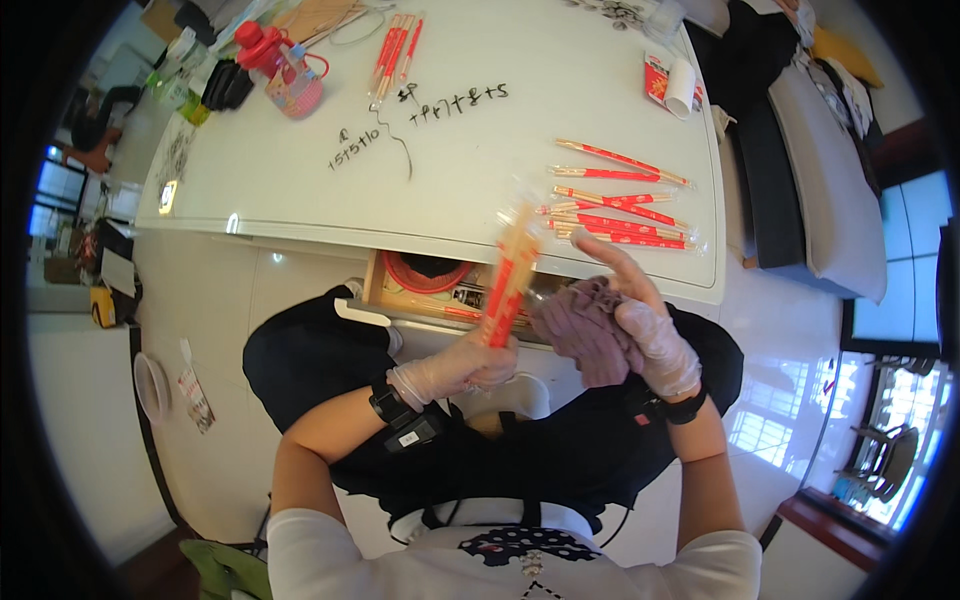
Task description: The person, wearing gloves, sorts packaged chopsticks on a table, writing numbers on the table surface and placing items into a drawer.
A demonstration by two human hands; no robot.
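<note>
My left hand (461, 367), in a clear thin glove, grips a bundle of wrapped disposable chopsticks (510, 277) by its lower end. The bundle stands nearly upright above the drawer and looks blurred. My right hand (652, 330), gloved too, holds a crumpled mauve cloth (589, 330) with the thumb side, its index finger stretched towards the table. Just beyond that finger, several red-sleeved chopstick packets (619, 225) lie loosely stacked on the white table (465, 202). More packets (394, 49) rest in a group at the far side.
A wooden drawer (375, 289) stands pulled out over my lap, holding a red bowl (427, 274) and some packets. On the table are a pink-red water bottle (289, 79), a black object (226, 84), a white paper roll (680, 88) and handwritten sums. A grey sofa (825, 180) stands at the right.
</note>
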